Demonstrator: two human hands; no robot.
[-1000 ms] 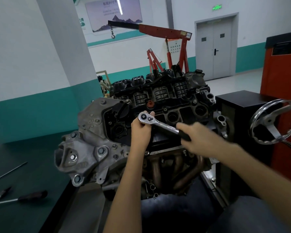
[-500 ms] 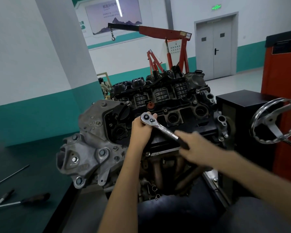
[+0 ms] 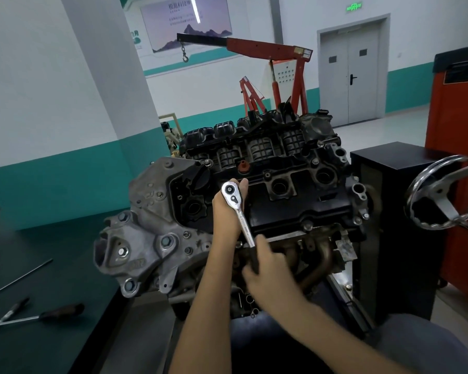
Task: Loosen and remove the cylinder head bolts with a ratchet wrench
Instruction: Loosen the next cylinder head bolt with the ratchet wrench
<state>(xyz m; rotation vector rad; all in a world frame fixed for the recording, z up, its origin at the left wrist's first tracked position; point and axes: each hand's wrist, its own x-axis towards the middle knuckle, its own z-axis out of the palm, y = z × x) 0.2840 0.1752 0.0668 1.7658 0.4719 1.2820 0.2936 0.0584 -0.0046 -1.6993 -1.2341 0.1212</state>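
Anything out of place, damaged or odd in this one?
Nothing stands out. The ratchet wrench sits on the engine, left hand at its head, right hand on its handle. A screwdriver lies loose on the bench at left.

The ratchet wrench was chrome silver with a black grip. On the engine, the valve cover was black, the timing cover dull grey and the exhaust manifold rusty brown. Behind the engine stood a red hoist with a black boom. An orange cabinet stood to its right, and to its left were a dark green counter and a white wall banded teal.
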